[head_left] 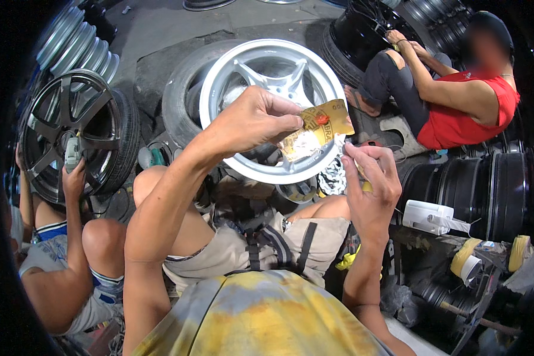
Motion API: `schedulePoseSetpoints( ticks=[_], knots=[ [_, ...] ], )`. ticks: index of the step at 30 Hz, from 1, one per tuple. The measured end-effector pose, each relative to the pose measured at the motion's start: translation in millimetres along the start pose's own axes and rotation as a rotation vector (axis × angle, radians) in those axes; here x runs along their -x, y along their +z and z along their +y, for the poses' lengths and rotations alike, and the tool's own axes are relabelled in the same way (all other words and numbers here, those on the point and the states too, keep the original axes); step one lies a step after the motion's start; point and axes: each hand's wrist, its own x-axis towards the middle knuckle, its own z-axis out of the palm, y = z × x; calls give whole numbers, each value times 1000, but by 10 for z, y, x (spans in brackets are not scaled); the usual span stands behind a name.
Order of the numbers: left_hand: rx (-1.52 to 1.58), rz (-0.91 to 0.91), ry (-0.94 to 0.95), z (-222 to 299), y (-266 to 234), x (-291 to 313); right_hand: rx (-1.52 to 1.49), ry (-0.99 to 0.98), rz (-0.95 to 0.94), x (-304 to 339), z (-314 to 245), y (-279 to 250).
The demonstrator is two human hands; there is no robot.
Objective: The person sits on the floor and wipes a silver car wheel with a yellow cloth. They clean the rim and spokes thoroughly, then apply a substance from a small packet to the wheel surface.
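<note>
My left hand (261, 118) pinches a piece of sandpaper (329, 133) between thumb and fingers, its printed yellow-brown back facing up. On the sheet lie a small orange-red blob (323, 120) and a white smear (302, 145). Close to the sheet's lower right edge is my right hand (374, 178), thumb and forefinger drawn together with a whitish bit at their tips. What exactly they hold is too small to make out. Beneath both hands a silver spoked wheel rim (222, 62) rests on a tire (181, 77).
At left, a person's hand holds a grey tool (72, 151) against a dark wheel (35, 113). A person in a red top (463, 113) sits at right by a black rim (362, 29). A white device (427, 216), tape rolls (466, 258) and stacked rims (474, 184) stand nearby.
</note>
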Motion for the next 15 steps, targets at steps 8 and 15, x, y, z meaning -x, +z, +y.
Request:
schedulePoseSetpoints(
  ticks=[8, 15],
  knots=[
    [28, -7, -4, -22, -7, -9, 4, 2, -12, 15, -14, -8],
    [-5, -4, -17, -28, -8, -22, -22, 13, -5, 13, 23, -14]
  ],
)
